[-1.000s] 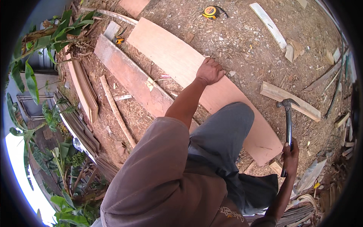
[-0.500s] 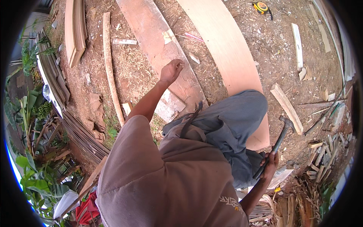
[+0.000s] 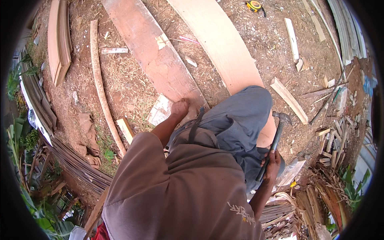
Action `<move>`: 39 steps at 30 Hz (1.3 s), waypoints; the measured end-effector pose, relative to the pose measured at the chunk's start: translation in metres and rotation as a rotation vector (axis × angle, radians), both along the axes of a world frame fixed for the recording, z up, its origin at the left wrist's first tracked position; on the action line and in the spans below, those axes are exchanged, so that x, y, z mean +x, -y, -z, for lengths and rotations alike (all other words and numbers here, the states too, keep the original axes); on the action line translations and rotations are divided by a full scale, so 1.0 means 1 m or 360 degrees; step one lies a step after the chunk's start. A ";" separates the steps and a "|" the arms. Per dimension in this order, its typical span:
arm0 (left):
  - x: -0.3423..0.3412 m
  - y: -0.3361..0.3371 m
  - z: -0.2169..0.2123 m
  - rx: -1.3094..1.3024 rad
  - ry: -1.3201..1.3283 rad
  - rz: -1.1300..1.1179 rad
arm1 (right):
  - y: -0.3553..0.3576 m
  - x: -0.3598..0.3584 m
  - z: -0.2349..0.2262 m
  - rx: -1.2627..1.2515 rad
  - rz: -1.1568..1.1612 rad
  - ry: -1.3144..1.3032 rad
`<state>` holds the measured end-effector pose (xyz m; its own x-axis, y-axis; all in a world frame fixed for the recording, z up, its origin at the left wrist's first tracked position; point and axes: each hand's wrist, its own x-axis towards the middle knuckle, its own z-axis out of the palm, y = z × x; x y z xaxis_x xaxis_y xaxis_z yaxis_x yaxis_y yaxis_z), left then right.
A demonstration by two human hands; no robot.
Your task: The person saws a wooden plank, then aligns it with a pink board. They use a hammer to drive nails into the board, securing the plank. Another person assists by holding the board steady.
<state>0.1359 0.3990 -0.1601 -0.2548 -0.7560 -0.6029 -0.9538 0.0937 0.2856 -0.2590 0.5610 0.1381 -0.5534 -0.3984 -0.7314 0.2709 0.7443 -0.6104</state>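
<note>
Littered ground [image 3: 124,80], lettered brown shirt [image 3: 192,188], right hand [image 3: 272,163] wrapped round hammer [image 3: 276,138] — left hand [image 3: 180,108] over stained board [image 3: 152,60], grip unclear.

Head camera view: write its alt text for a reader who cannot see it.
The right hand holds a hammer; the left hand is at the near end of a stained board. A paler board lies right of it on littered ground, a yellow tape measure beyond.

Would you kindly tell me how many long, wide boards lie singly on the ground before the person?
2: a stained board by the left hand, and a cleaner board right of it, partly covered by the knee. Others may be hidden.
</note>
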 end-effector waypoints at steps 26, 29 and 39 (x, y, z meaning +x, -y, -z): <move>-0.286 0.267 -0.030 -0.0915 -0.0484 0.1183 | -0.096 0.057 -0.024 -0.0384 0.1256 -0.0317; -0.286 0.264 -0.017 -0.0990 -0.0584 0.1084 | -0.078 0.044 -0.001 -0.0263 0.1197 -0.0251; -0.287 0.269 -0.027 -0.0973 -0.0613 0.1034 | 0.099 -0.040 0.128 -0.0128 0.0370 -0.0213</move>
<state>-0.1516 0.1301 -0.1332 -0.8306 -0.5536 0.0593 -0.5154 0.8048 0.2943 -0.2987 0.4619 0.0098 -0.7265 -0.3029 -0.6168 0.3419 0.6193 -0.7068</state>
